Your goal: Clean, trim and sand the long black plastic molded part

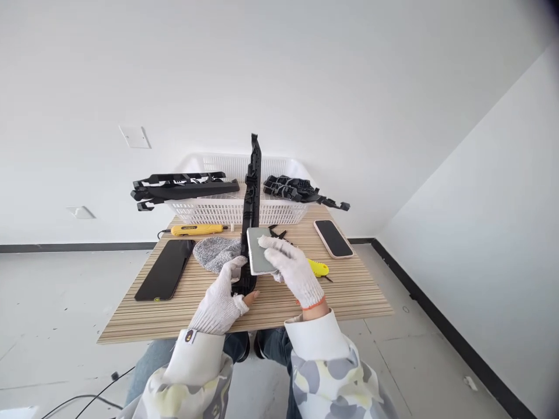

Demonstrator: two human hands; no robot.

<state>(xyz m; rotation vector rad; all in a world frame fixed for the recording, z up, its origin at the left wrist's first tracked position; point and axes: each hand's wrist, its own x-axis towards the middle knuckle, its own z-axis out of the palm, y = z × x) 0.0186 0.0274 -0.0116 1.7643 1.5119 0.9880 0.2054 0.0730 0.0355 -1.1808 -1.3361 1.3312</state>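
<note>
My left hand (220, 299), in a white knit glove with the thumb tip bare, grips the lower end of a long black plastic trim piece (252, 189). The piece stands steeply, its far end rising in front of the basket. In my right hand (294, 267), also gloved, is a flat grey pad (261, 251) with a pale edge. The pad lies against or just beside the right side of the trim piece; whether they touch I cannot tell. A crumpled grey cloth (213, 253) lies left of the piece. Partly behind my right hand are a yellow-handled tool (318, 268) and small black scraps (279, 234).
A white plastic basket (209, 210) stands at the table's back, with black trim pieces (187, 190) on its left and bundled black parts (290, 189) on its right. A yellow corded tool (196, 230), a dark phone (166, 270) and a pink-edged phone (333, 238) lie on the striped table (349, 297).
</note>
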